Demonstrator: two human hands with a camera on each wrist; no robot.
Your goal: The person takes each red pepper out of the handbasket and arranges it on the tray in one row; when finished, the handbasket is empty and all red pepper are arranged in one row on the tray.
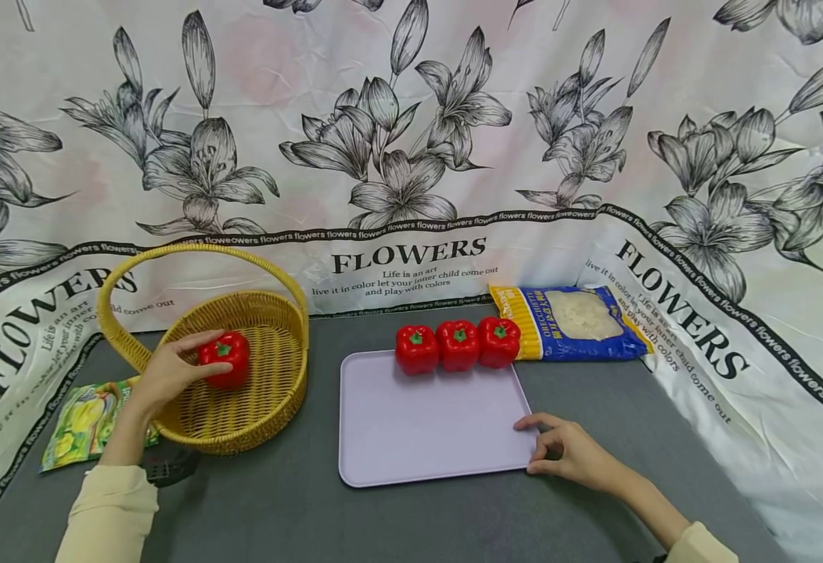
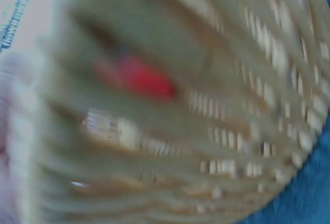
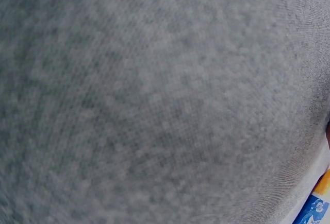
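Note:
Over the yellow wicker basket (image 1: 278, 418) in the head view, my left hand (image 1: 168, 371) grips a red bell pepper (image 1: 227, 361) between thumb and fingers. The blurred basket wall (image 2: 154, 152) fills the left wrist view, with a red patch showing at its middle. At the lower right of the lilac tray (image 1: 433, 422), my right hand (image 1: 573, 453) holds the rim with curled fingers. Three more red bell peppers, left (image 1: 417, 349), middle (image 1: 458, 346) and right (image 1: 499, 342), stand in a row along the tray's far edge.
A blue and yellow pasta bag (image 1: 580, 324) lies behind the tray at the right. Left of the basket is a green and yellow packet (image 1: 88, 422), partly behind my left arm. The basket's tall handle (image 1: 200, 249) arches up. Grey cloth (image 3: 154, 100) covers the table.

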